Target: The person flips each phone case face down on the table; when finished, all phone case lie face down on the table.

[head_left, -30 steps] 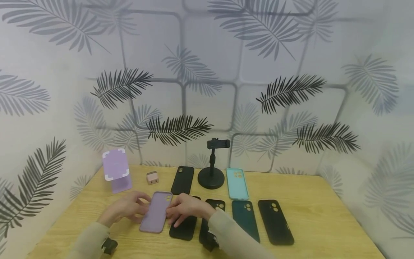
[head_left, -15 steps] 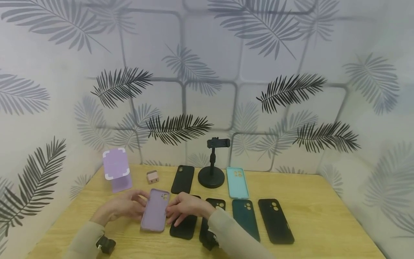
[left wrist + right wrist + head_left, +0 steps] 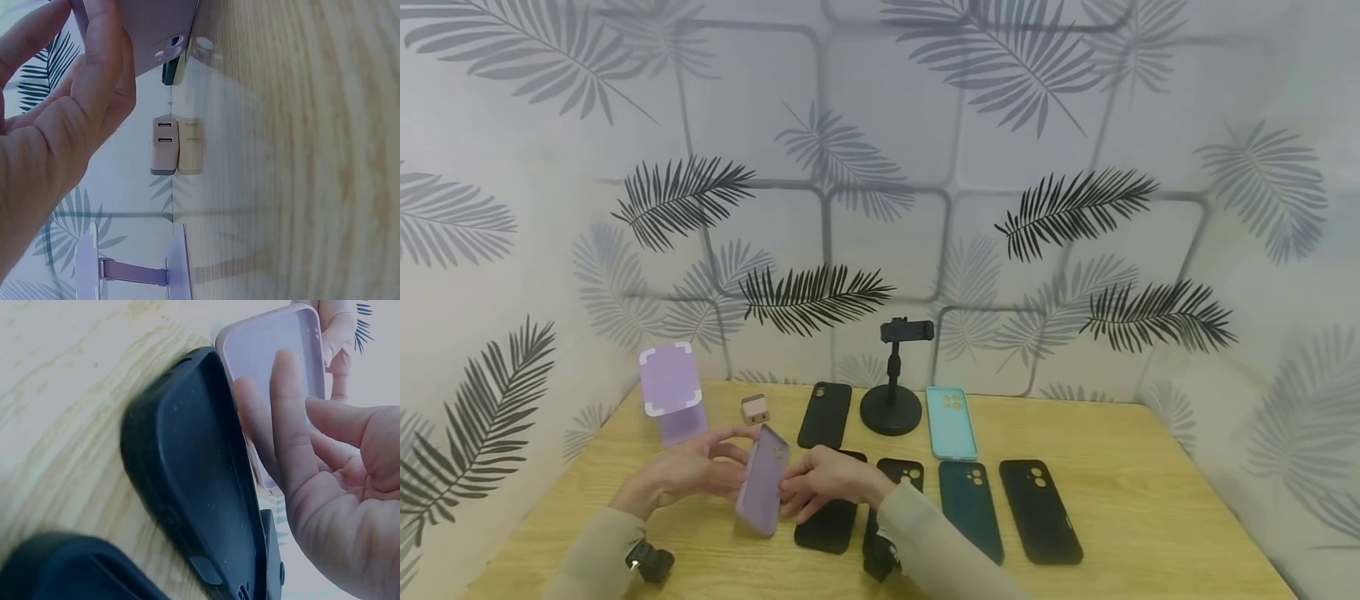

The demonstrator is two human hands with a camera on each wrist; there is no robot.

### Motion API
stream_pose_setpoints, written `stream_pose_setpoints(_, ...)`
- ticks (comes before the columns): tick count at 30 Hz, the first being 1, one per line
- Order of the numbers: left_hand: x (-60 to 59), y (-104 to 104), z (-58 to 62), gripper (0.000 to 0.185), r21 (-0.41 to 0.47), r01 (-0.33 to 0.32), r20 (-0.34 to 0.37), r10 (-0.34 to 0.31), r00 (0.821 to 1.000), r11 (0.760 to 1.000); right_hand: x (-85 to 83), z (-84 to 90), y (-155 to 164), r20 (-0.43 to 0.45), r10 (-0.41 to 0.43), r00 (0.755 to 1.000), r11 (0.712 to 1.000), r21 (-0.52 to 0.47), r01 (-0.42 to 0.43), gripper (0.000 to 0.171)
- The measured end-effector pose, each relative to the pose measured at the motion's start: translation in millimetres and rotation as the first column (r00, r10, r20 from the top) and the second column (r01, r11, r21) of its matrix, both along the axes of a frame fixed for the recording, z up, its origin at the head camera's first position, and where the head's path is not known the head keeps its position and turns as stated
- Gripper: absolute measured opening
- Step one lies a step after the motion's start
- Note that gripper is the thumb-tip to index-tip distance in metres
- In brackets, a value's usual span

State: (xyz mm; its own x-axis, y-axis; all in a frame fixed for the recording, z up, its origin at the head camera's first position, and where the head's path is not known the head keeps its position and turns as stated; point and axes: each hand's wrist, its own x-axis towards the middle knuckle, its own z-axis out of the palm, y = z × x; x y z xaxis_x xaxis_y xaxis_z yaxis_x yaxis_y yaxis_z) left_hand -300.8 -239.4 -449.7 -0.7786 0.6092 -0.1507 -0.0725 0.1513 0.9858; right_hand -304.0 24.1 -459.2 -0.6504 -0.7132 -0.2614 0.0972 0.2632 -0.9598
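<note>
Lilac phone case (image 3: 762,481) stood lifted on its long edge, gripped between the left hand (image 3: 688,468) at nine o'clock and the right hand (image 3: 823,482) at three; it seemed just off the wooden table (image 3: 1150,517), its black neighbours untouched

A lilac folding phone stand (image 3: 670,393) and small pink charger block (image 3: 755,409) sit beyond the left hand; beyond the right stand a black clamp-top holder (image 3: 891,400) and mint case (image 3: 951,422), with dark cases (image 3: 1040,510) further right on the wooden table (image 3: 1150,517)
</note>
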Motion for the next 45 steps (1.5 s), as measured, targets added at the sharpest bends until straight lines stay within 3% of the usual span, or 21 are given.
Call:
stream_pose_setpoints(9, -3.8, 10.2, -2.6, 0.070, 0.069, 0.035, 0.019, -0.037, 0.999, 0.997, -2.5, 1.7, 2.3, 0.076, 0.075, 0.994, 0.996, -0.057, -0.070, 0.040)
stream_pose_setpoints(15, -3.6, 19.4, -3.6, 0.070, 0.084, 0.027, 0.006, -0.027, 1.000, 0.996, -4.5, 1.2, 3.2, 0.068, 0.107, 0.992, 0.993, -0.057, -0.104, 0.042)
stream_pose_setpoints(26, 0.9, 31.3, -5.0, 0.089, -0.034, -0.035, 0.038, 0.036, 0.999, 0.999, -1.1, -2.9, 2.0, 0.010, 0.067, 0.998, 0.996, -0.058, -0.066, 0.040)
stream_pose_setpoints(30, 1.8, 32.1, -4.2, 0.094, -0.057, -0.055, 0.036, 0.058, 0.998, 0.997, 0.9, -1.9, 3.1, -0.020, 0.029, 0.999, 0.997, -0.073, -0.031, 0.040)
stream_pose_setpoints(35, 3.1, 32.6, -4.0, 0.085, -0.085, -0.065, 0.021, 0.067, 0.998, 0.994, 7.1, -2.3, 4.6, -0.068, -0.065, 0.996, 0.994, -0.093, 0.058, 0.035)
stream_pose_setpoints(41, 6.4, 34.3, -4.9, 0.079, -0.161, -0.136, 0.027, 0.142, 0.989, 0.978, 15.7, -7.3, 3.9, -0.084, -0.241, 0.967, 0.968, -0.095, 0.233, 0.062)
stream_pose_setpoints(45, 6.9, 34.0, -4.5, 0.075, -0.210, -0.154, 0.014, 0.160, 0.987, 0.966, 16.3, -10.7, 5.8, -0.082, -0.286, 0.955, 0.957, -0.070, 0.280, 0.069)
